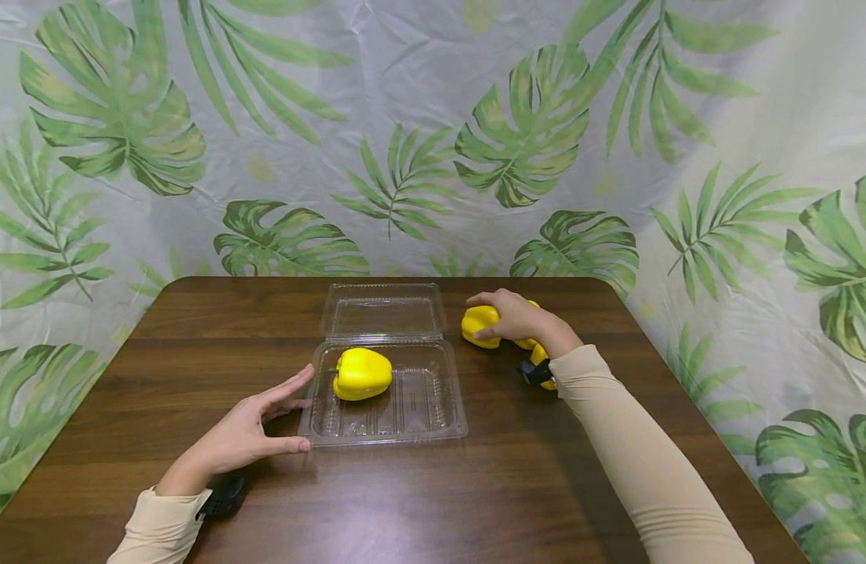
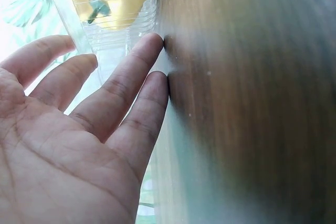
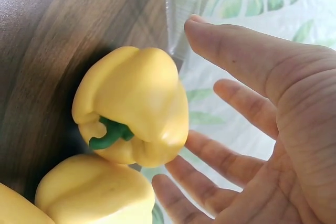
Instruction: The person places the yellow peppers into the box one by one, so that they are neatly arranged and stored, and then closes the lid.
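A clear plastic clamshell container (image 1: 433, 433) lies on the table with its lid folded back flat. One yellow bell pepper (image 1: 363, 374) rests on its side in the left part of the base, green stem to the left. Along the container's left edge, my left hand (image 1: 238, 435) reaches with fingers extended and thumb near the front corner. My right hand (image 1: 520, 319) is over a yellow bell pepper (image 3: 131, 103) right of the lid. In the right wrist view its fingers are spread around that pepper, with a gap between thumb and pepper.
More yellow bell peppers (image 3: 97, 190) sit close beside the one at my right hand, partly hidden by the hand and wrist in the head view. The dark wooden table (image 1: 376, 509) ends at a leaf-patterned curtain (image 1: 404, 94) behind.
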`<action>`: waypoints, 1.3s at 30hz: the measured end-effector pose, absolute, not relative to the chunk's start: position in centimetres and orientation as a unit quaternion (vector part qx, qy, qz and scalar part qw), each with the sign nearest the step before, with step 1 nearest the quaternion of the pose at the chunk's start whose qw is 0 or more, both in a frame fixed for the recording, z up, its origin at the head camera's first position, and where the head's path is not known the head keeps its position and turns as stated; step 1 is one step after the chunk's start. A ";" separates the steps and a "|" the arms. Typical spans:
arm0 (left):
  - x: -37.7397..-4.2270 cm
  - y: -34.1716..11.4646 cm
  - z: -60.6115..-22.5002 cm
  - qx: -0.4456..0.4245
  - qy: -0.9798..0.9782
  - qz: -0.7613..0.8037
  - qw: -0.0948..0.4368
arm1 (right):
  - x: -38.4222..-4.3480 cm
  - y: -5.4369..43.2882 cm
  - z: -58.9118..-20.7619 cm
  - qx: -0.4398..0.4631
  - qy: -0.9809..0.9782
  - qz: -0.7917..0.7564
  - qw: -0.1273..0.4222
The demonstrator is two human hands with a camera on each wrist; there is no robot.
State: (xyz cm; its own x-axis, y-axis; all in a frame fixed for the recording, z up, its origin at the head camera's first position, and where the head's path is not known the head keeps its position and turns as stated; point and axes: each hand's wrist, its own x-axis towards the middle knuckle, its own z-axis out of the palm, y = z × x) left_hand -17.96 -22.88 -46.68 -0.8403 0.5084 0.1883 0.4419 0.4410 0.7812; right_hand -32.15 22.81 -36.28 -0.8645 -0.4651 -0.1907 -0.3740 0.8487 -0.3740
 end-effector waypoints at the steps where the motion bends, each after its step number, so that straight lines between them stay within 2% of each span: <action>1: -18.0 -22.9 -46.7 0.279 0.849 0.448 0.038 | -32.2 22.8 -36.3 -0.220 0.952 -0.163 0.138; 39: -17.9 -22.9 -46.7 0.279 0.848 0.449 0.038 | -31.1 24.3 -35.6 -0.198 0.952 -0.166 0.166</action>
State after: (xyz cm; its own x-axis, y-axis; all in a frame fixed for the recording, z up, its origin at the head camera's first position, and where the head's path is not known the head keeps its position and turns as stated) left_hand -17.88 -22.90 -46.75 -0.8410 0.5076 0.1871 0.4401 0.4409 0.7822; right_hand -31.11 24.31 -35.63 -0.8669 -0.4312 -0.2501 -0.3212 0.8668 -0.3814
